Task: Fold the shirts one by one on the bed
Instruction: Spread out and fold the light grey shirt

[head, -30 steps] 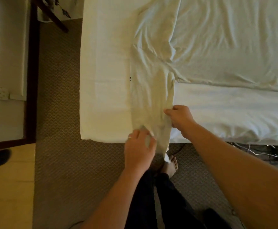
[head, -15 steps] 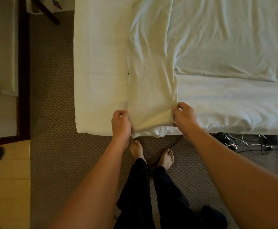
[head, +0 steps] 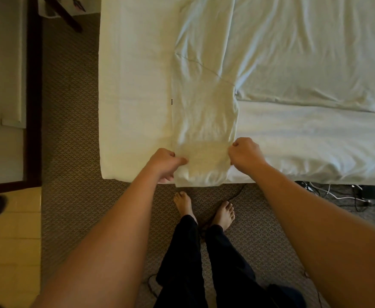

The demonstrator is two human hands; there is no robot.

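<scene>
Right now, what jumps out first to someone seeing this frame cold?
The long pale cream shirt, folded into a narrow strip down the white bed, with its near end doubled over at the bed's edge. The left hand and right hand grip that end's two sides. Below are bare feet on brown patterned carpet, and tangled cables lie under the bed at right.
</scene>
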